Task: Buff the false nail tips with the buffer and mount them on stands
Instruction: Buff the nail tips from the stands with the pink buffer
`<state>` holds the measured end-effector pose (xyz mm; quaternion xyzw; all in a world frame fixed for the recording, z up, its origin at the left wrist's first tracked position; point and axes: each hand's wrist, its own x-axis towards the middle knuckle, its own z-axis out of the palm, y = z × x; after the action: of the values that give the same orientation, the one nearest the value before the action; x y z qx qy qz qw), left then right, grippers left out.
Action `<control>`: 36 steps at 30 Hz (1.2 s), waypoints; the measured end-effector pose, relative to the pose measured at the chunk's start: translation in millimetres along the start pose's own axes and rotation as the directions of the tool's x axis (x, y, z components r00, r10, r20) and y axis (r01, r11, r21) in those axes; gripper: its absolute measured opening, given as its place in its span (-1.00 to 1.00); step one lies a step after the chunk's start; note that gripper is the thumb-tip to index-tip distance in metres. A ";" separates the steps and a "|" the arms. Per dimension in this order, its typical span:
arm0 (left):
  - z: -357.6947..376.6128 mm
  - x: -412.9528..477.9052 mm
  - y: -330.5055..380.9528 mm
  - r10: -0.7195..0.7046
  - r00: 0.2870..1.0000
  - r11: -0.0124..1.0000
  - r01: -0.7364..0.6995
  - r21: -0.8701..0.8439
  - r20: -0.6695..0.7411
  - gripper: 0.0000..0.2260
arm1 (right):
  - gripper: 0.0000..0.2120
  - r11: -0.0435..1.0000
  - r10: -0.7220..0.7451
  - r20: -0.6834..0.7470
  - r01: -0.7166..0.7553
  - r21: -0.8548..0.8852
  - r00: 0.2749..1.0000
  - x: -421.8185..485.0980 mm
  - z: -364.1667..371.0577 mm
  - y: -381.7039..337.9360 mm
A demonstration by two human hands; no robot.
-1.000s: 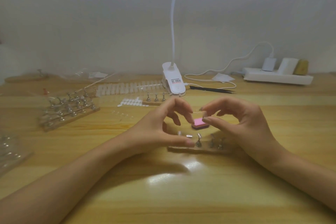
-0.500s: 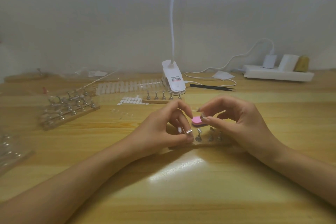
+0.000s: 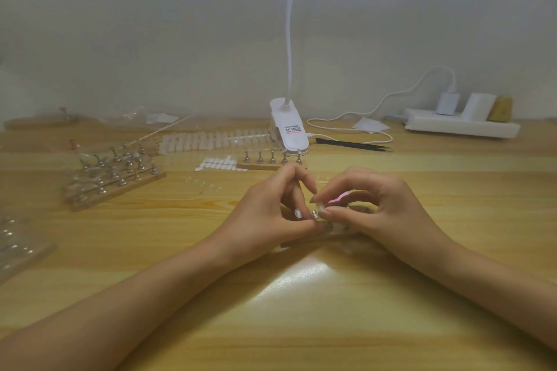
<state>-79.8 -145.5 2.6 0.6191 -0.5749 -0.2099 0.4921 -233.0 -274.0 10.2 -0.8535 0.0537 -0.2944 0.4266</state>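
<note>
At mid-worktop the left hand (image 3: 271,215) pinches a metal stand peg (image 3: 315,214), and the right hand (image 3: 378,209), holding the pink buffer (image 3: 339,198), pinches a clear nail tip (image 3: 320,206), which it should seat squarely and gently

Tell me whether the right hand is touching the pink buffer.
Touching. The head view shows the right hand holding the pink buffer in its curled fingers.

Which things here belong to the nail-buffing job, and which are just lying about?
Belong to the job: pink buffer in the right hand; what looks like a nail tip at its fingertips; wooden stand under both hands; left hand at its pegs; strip of nail tips; spare stands.
Lying about: clip lamp; black tweezers; power strip; white cable.
</note>
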 end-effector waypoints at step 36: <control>-1.1 3.6 -1.7 -0.048 0.997 0.999 0.049 -0.016 0.055 -0.57 | -0.70 0.762 -0.405 0.133 0.414 -0.498 0.905 -6.9 -14.8 1.9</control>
<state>-77.2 -148.7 2.7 0.6226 -0.5712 -0.2437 0.4762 -246.5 -283.1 12.4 -0.9295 -0.0608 -0.3473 0.1083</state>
